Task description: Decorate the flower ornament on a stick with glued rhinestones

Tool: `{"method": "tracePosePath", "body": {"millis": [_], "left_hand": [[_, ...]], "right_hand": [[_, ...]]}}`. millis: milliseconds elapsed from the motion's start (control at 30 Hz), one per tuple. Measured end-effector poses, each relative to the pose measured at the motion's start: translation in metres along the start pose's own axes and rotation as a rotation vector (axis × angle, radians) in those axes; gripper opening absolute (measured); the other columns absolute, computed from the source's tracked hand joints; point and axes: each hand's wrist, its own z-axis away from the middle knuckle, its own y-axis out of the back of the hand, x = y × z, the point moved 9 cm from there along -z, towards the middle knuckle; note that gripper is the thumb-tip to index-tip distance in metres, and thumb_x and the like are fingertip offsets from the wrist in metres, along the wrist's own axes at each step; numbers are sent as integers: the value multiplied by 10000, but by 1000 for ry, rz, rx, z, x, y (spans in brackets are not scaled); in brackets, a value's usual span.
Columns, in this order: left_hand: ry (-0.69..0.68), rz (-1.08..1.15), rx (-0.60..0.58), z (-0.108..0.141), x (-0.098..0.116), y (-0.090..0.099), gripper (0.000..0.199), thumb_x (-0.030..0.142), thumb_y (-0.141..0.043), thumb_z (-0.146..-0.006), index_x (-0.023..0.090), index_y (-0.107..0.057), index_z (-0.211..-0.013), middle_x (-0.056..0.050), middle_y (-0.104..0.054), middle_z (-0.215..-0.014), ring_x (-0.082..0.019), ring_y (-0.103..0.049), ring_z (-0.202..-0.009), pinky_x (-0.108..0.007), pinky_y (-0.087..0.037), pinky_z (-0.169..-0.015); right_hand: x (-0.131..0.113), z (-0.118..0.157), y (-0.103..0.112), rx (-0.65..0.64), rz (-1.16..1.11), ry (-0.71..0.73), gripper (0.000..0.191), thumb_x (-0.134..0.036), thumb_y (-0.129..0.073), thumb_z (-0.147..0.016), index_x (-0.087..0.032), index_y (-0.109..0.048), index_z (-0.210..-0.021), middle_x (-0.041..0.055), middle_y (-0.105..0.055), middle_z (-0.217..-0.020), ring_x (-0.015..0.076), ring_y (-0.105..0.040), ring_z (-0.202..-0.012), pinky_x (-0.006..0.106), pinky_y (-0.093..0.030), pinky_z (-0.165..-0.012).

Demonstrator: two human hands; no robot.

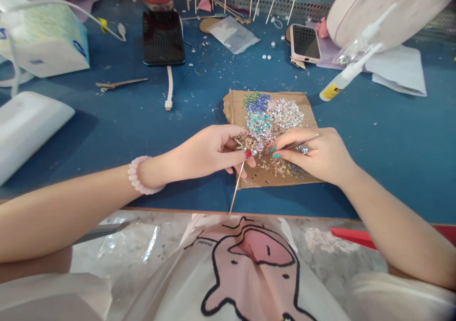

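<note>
My left hand (217, 152) pinches a small ornament (248, 141) covered in rhinestones, mounted on a thin stick (236, 188) that slants down toward the table edge. My right hand (317, 155) grips slim metal tweezers (301, 142) between thumb and fingers, their tips pointing at the ornament and partly hidden by the fingers. Both hands are over a piece of cardboard (245, 182) spread with loose rhinestones: silvery ones (287, 113) at the back right, blue ones (259, 103) at the back, turquoise ones (257, 121) nearer, and mixed colours at the front.
Behind the cardboard lie a black phone (164, 38), a white cable (169, 88), a plastic bag (233, 33) and a pink-edged phone (305, 43). A glue bottle (335, 88) lies at the right. On the left are a hair clip (121, 83), a tissue pack (46, 41) and a white device (32, 128).
</note>
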Motion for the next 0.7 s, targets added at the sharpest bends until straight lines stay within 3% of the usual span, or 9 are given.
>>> {"method": "tracePosePath", "body": {"millis": [700], "left_hand": [[14,-25,16,2,2,1,63,149,-540,-901,162,-566,-957,18,-719,-807,-109,-728,-675,-163,-508,-549]], "right_hand": [[2,-1,-2,-16,-9,-29,75,-280,-630,-885,-246,-679,-838,-24,-749,-843,149,-707,-734,263,-534,-710]]}}
